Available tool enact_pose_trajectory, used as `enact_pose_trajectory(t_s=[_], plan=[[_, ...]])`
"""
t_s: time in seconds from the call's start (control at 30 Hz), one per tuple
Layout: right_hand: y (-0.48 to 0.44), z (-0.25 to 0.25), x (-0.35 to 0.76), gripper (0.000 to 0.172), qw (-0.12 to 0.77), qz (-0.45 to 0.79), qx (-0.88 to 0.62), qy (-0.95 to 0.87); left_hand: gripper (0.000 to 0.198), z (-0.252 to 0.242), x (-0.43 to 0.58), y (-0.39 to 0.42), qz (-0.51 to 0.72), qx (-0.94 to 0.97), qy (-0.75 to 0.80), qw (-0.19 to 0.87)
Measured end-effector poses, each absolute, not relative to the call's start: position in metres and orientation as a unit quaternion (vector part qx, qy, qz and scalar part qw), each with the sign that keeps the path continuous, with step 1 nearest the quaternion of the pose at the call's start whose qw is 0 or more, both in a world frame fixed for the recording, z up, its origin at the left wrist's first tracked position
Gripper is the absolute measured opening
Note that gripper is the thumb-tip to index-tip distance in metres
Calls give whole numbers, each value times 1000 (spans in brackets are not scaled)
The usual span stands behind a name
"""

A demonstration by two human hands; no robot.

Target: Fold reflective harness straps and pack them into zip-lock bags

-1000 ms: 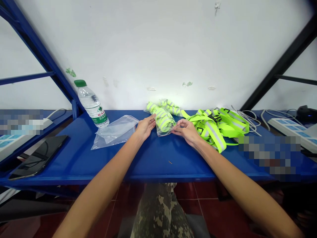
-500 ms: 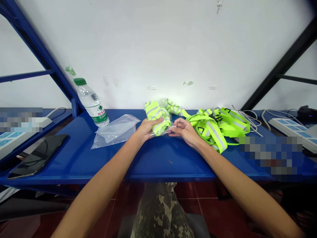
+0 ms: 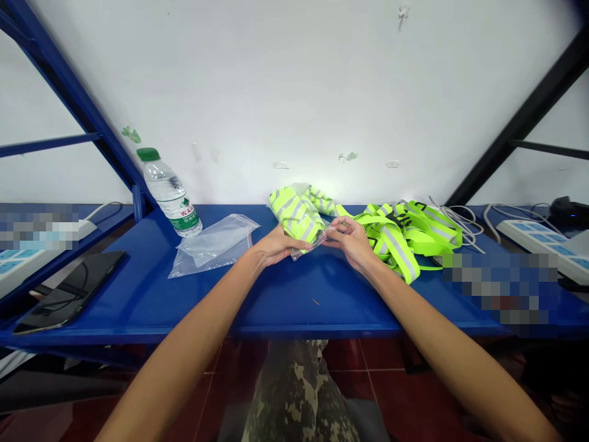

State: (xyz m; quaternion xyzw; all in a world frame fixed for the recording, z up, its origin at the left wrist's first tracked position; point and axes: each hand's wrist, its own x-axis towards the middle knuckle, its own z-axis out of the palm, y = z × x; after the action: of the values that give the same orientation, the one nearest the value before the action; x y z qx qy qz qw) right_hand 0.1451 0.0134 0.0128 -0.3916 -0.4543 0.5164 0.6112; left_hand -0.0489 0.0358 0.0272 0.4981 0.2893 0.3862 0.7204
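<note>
A folded bundle of neon yellow-green reflective straps (image 3: 301,222) sits inside a clear plastic bag (image 3: 321,238) over the middle of the blue table. My left hand (image 3: 277,247) grips the bag's lower left side, its thumb lying across the front. At the bag's right edge, my right hand (image 3: 352,240) pinches the clear plastic between thumb and fingers. Behind the bag lies another striped bundle (image 3: 321,199), partly hidden. A loose heap of the same reflective straps (image 3: 407,236) with black buckles lies just right of my right hand.
Flat clear zip bags (image 3: 214,242) lie left of my left hand, beside a water bottle (image 3: 177,199) with a green cap. A black phone (image 3: 71,291) rests at the left. White power strips (image 3: 543,245) and cables (image 3: 467,224) are at the sides. A white wall (image 3: 294,92) rises behind.
The bagged bundle has turned, and the plastic now covers its front. My left thumb has moved down along it. My right hand has shifted slightly right, still pinching the bag's edge.
</note>
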Motion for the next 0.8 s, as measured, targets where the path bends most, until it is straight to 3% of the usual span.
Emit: enact_pose_trajectory(t_s=[0.4,0.6,0.8], plan=[[11,17,147,50,600,558,-371,-437,46,28,-46,34,439,482,299,697],[10,20,149,53,608,556,-372,-427,52,28,-54,35,370,504,279,729],[15,23,158,47,628,530,-376,-428,79,29,-57,35,345,536,295,712]])
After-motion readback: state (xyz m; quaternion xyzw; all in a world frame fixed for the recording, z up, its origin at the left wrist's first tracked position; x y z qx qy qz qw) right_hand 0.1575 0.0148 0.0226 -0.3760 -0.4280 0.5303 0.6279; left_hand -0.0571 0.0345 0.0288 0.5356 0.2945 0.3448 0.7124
